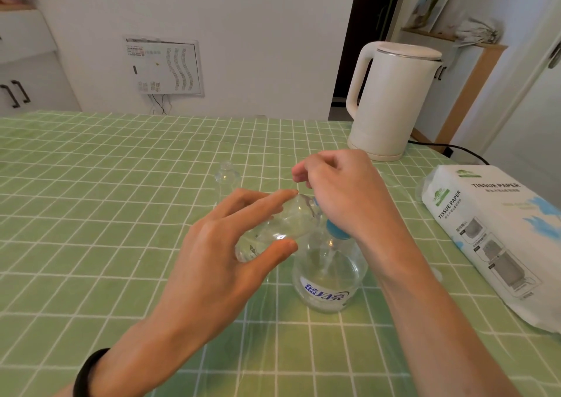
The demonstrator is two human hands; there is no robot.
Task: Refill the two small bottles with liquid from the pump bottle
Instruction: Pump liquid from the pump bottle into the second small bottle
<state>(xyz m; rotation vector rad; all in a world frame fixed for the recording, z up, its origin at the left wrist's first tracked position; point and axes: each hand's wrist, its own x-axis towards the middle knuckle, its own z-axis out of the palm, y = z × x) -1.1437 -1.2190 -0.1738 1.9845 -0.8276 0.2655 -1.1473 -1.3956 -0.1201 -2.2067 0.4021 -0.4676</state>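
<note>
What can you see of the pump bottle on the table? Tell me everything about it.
The pump bottle is squat, round, clear plastic, with a white label in blue characters and a blue pump collar; a dip tube shows inside. It stands upright on the green checked tablecloth. The right hand covers its pump head. The small bottle, tilted in the left hand, has its mouth by the spout. Liquid level unclear.

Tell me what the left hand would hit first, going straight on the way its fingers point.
The left hand would likely meet the right hand, atop the pump bottle; depth unclear.
</note>
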